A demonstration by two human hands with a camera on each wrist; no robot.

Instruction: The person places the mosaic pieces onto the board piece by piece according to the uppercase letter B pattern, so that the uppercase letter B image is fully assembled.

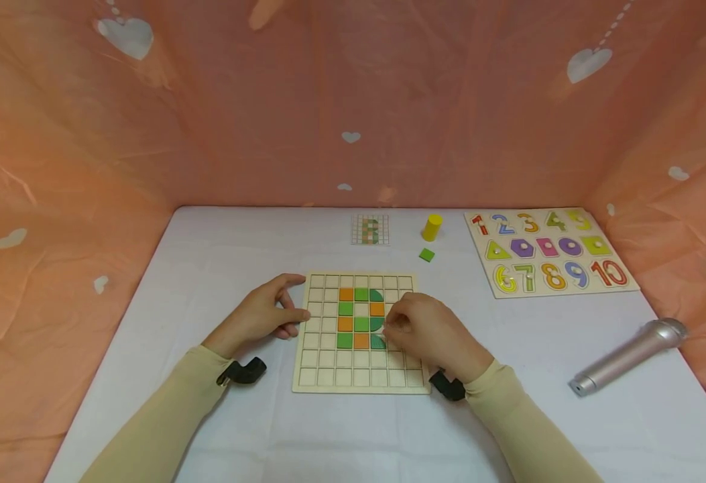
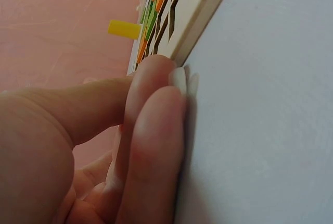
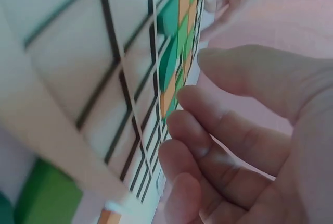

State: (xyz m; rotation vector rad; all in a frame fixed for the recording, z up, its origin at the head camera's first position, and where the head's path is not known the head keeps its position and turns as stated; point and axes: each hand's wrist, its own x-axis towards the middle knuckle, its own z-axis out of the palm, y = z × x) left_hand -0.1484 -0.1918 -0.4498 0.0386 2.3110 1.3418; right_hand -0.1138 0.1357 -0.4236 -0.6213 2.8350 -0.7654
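Note:
A wooden grid board (image 1: 326, 378) lies in front of the person, with orange, light green and dark green tiles (image 1: 361, 325) filling part of its middle columns. At the board's left edge is the left hand (image 1: 259, 312), thumb and forefinger spread and touching or nearly touching the rim; the left wrist view has its fingertips (image 2: 156, 94) close to the board's side (image 2: 200, 21). Over the board's right part hovers the right hand (image 1: 434, 329), beside the rounded dark green tiles. The right wrist view shows its fingers (image 3: 190, 135) loosely bent, thumb apart, no tile visible between them.
Behind the board are a small pattern card (image 1: 370, 230), a yellow cylinder (image 1: 432, 228) and a loose green tile (image 1: 427, 255). A number and shape puzzle (image 1: 540, 268) lies at the back right, a microphone (image 1: 627, 357) at the right. Fabric walls surround the table.

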